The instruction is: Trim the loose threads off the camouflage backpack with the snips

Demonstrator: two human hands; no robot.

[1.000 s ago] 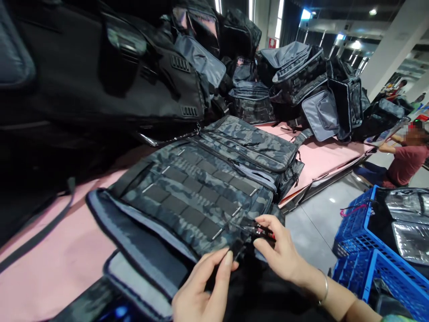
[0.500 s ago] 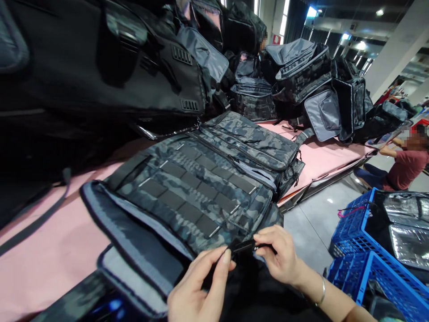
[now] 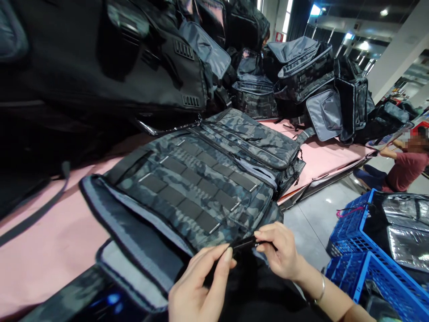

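left hand + right hand | both pinching slim black piece | camouflage bag near

1. Bag: grey-black camouflage, rows of dark webbing; lies flat on pink-covered desk, near-left compartment gaping, grey lining exposed.
2. Slim black piece: spans left hand and right hand fingertips, by bag's near edge; exact form unclear.

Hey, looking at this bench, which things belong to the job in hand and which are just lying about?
Seemingly in use:
- Thin dark piece, pinched between left hand and right hand
- Camouflage bag beside them
- Pink tabletop under it

Apparently lying about:
- Piled bags behind
- Dark strap at left
- Blue crates
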